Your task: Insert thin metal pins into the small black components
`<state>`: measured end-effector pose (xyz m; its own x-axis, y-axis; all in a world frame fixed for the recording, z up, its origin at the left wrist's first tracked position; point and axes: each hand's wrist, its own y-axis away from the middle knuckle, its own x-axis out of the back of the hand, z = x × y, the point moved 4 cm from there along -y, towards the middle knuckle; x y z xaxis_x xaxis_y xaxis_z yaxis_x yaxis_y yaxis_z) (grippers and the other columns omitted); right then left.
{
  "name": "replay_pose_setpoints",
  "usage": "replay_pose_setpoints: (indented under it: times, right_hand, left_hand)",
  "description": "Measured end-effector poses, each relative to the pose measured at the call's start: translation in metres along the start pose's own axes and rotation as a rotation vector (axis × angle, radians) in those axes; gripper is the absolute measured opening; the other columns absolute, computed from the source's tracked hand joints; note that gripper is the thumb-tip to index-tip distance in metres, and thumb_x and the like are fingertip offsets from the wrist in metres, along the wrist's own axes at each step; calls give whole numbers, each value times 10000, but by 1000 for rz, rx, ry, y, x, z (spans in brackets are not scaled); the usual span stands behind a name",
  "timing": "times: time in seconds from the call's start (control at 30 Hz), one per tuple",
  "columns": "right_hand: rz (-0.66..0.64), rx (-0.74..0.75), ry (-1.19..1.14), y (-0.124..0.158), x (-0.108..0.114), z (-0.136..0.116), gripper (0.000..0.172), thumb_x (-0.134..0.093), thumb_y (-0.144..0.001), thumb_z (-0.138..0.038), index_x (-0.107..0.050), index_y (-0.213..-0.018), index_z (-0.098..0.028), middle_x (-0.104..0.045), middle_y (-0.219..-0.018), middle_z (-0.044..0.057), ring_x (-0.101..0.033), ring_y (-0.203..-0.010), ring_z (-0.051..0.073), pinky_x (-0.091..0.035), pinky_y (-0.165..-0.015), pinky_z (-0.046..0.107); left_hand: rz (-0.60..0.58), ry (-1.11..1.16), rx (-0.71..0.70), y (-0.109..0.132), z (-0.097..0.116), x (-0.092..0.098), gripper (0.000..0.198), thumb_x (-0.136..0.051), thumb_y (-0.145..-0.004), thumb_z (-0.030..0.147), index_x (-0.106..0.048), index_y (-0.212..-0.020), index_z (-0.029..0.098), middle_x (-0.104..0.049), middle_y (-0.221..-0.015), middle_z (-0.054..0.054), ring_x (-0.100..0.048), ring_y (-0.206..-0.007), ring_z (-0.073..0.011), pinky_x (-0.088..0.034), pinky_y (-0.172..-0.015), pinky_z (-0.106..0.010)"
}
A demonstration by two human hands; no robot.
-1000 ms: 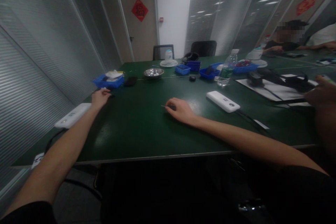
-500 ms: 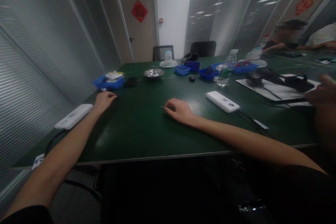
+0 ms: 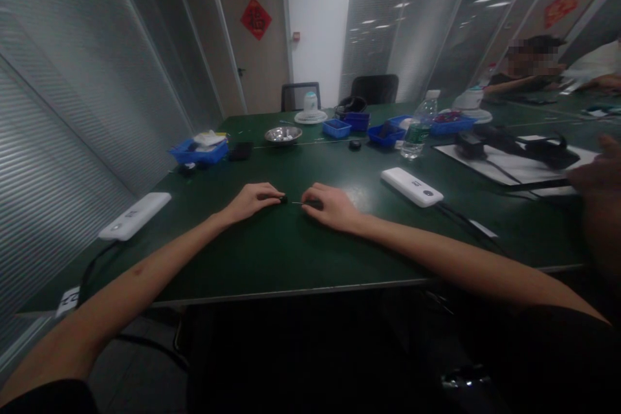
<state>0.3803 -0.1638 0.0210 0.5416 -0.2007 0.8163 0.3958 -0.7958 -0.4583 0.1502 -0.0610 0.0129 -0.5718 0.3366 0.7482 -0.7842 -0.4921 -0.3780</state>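
My left hand (image 3: 252, 200) is closed in a pinch, with a small black piece (image 3: 284, 199) at its fingertips, too small to identify. Facing it across a narrow gap, my right hand (image 3: 332, 206) is wrapped round a small screwdriver (image 3: 297, 203). The tool's thin metal shaft points left toward the black piece, and its dark handle is partly hidden by my fingers. Both hands are low over the green table (image 3: 233, 265).
White power banks (image 3: 412, 187) with cables lie at both sides. Farther back are a metal bowl (image 3: 283, 136), a water bottle (image 3: 418, 129), a blue tray (image 3: 201, 151) and several other blue bins. Another person's hand (image 3: 599, 168) is at the right edge.
My left hand has moved right from beside the blue tray to the middle of the table, bringing the small black piece near the screwdriver. My right hand has barely moved.
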Motion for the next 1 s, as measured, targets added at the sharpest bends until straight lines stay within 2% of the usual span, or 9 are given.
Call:
replay_pose_setpoints:
  times: [0.13, 0.27, 0.63, 1.0]
  right_hand:
    - [-16, 30, 14, 0, -1, 0, 186, -663, -986, -318, -681, -1142, -219, -661, -1093, 52, -637, -894, 179, -456, -744, 294]
    - [-35, 62, 34, 0, -2, -2, 190, -659, -991, -316, -679, -1153, -219, -650, -1087, 51, -629, -878, 175, -441, -714, 286]
    - [-54, 100, -7, 1, -5, -3, 181, -638, -1004, -317, -676, -1149, -216, -671, -1069, 60, -645, -908, 186, -474, -759, 295]
    - [-104, 168, -81, 1, -6, -8, 200, -571, -1043, -323, -676, -1143, -185, -699, -1047, 77, -658, -890, 191, -494, -785, 315]
  left_hand:
    - [-45, 35, 4, 3, 3, -1, 330, -676, -984, 370, -749, -1264, 210, -736, -1154, -97, -679, -998, -214, -530, -847, -324]
    - [-89, 62, -22, 2, 13, -9, 295, -677, -987, 347, -755, -1239, 216, -734, -1153, -85, -677, -1029, -213, -520, -896, -332]
    - [-55, 17, -75, 1, 22, -10, 252, -676, -989, 338, -794, -1187, 236, -715, -1084, -84, -672, -972, -202, -520, -862, -332]
    - [-107, 114, -75, 1, 31, -19, 269, -678, -987, 357, -792, -1203, 245, -726, -1102, -88, -677, -1016, -218, -523, -913, -352]
